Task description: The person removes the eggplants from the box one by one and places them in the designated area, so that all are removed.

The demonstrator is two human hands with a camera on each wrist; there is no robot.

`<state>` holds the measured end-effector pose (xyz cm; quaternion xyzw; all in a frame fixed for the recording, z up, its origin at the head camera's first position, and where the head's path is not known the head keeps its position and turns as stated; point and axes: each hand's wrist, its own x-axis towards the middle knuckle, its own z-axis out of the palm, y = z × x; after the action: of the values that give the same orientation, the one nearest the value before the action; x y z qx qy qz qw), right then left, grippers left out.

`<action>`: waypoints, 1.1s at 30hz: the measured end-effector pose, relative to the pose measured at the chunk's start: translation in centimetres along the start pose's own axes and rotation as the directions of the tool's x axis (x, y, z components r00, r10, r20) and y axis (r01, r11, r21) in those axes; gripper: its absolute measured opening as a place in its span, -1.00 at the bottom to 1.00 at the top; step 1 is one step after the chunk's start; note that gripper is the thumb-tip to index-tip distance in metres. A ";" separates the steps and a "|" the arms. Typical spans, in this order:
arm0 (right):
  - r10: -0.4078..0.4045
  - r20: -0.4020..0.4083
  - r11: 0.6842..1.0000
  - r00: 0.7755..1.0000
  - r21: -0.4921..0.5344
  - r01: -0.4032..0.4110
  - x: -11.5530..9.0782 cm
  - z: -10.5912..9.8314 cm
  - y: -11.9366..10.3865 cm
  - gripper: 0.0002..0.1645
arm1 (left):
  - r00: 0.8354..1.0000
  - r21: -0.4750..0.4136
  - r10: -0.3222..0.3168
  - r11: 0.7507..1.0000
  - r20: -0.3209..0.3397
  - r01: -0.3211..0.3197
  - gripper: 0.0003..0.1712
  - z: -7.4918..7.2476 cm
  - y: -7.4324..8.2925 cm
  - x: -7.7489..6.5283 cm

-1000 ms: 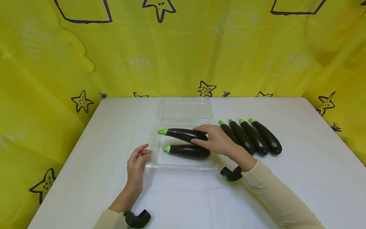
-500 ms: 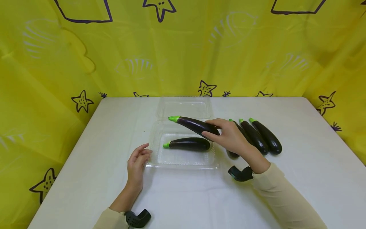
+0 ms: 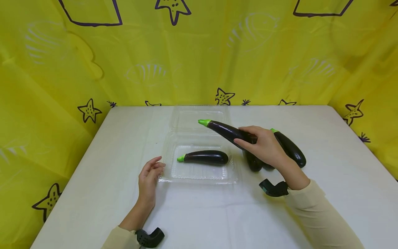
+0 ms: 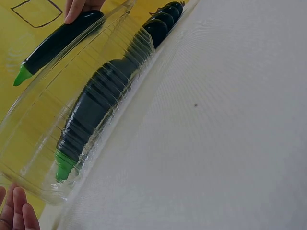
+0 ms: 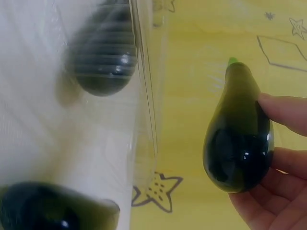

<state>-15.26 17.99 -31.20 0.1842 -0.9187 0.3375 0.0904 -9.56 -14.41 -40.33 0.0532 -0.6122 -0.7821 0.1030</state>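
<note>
My right hand (image 3: pixel 265 145) grips the thick end of a dark eggplant (image 3: pixel 225 129), raised over the back right part of a clear plastic clamshell container (image 3: pixel 192 173). The held eggplant's green stem points left; in the right wrist view, thumb and fingers (image 5: pixel 283 187) hold the eggplant (image 5: pixel 240 139) from the side. Another eggplant (image 3: pixel 206 156) lies crosswise inside the container, stem to the left. My left hand (image 3: pixel 149 181) rests at the container's left edge, fingers relaxed. From the left wrist, the lying eggplant (image 4: pixel 93 105) shows through the ribbed wall.
The container's clear lid (image 3: pixel 199 119) lies folded open toward the back. Right of the container, several loose eggplants lie side by side, the rightmost eggplant (image 3: pixel 290 148) plainest, others partly behind my right hand. A white cloth (image 3: pixel 199 221) covers the table; a yellow curtain (image 3: pixel 199 52) hangs behind.
My right hand has lifted one of the two eggplants out of the container and carried it up and right. The other eggplant has shifted slightly backward inside. My left hand has stayed put.
</note>
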 end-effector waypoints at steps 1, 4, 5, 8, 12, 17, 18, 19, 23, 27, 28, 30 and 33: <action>0.006 -0.003 1.000 1.000 0.001 -0.006 -0.1 -0.2 0.2 -0.44 | 1.000 -0.002 0.000 1.000 0.003 0.000 -0.61 0.0 0.0 0.0; 0.035 -0.012 0.999 0.999 0.008 -0.035 -0.5 -0.8 0.5 -0.43 | 1.000 0.003 -0.002 1.000 0.006 0.002 -0.61 0.0 0.0 0.0; 0.045 -0.016 0.999 0.999 0.011 -0.045 -0.6 -1.0 0.6 -0.43 | 1.000 0.006 -0.004 1.000 0.005 0.004 -0.61 0.0 0.0 -0.1; 0.073 -0.028 0.997 0.997 0.016 -0.072 -0.9 -1.6 1.0 -0.43 | 1.000 0.014 -0.012 1.000 0.000 0.012 -0.59 0.0 -0.1 -0.1; 0.084 -0.051 0.996 0.995 0.009 -0.084 -1.2 -2.3 1.4 -0.43 | 1.000 0.018 -0.013 1.000 -0.004 0.013 -0.59 -0.1 -0.1 0.0; 0.110 -0.094 0.994 0.989 0.017 -0.109 -1.8 -3.2 2.1 -0.43 | 1.000 0.014 -0.012 1.000 -0.003 0.012 -0.58 -0.1 -0.1 0.0; 0.117 -0.101 0.993 0.988 0.022 -0.115 -2.0 -3.4 2.2 -0.43 | 1.000 0.013 -0.012 1.000 -0.002 0.012 -0.58 -0.1 -0.1 0.0; 0.123 -0.107 0.992 0.987 0.028 -0.120 -2.1 -3.6 2.4 -0.43 | 1.000 0.014 -0.012 1.000 -0.001 0.012 -0.58 -0.1 -0.1 0.0; 0.132 -0.134 0.991 0.982 0.038 -0.128 -2.6 -4.1 3.0 -0.45 | 1.000 0.017 -0.015 1.000 0.001 0.015 -0.58 0.0 -0.1 0.0; 0.146 -0.172 0.989 0.974 0.018 -0.145 -3.1 -4.7 3.7 -0.48 | 1.000 0.014 -0.014 1.000 -0.001 0.014 -0.58 -0.1 -0.2 0.0; 0.150 -0.179 0.988 0.972 0.009 -0.151 -3.2 -4.8 3.8 -0.48 | 1.000 0.012 -0.012 1.000 -0.002 0.012 -0.58 -0.1 -0.2 0.0; 0.156 -0.191 0.987 0.969 0.004 -0.158 -3.4 -4.9 4.2 -0.49 | 1.000 0.011 -0.008 1.000 -0.001 0.008 -0.59 -0.1 -0.2 0.0; 0.168 -0.196 0.985 0.966 -0.001 -0.172 -3.8 -5.2 4.6 -0.48 | 1.000 0.005 -0.002 1.000 0.001 0.002 -0.60 -0.1 -0.2 0.0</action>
<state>-13.43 25.71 -31.06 0.0699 -0.9208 0.3522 0.1525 -9.59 -14.46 -40.53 0.0537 -0.6141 -0.7808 0.1020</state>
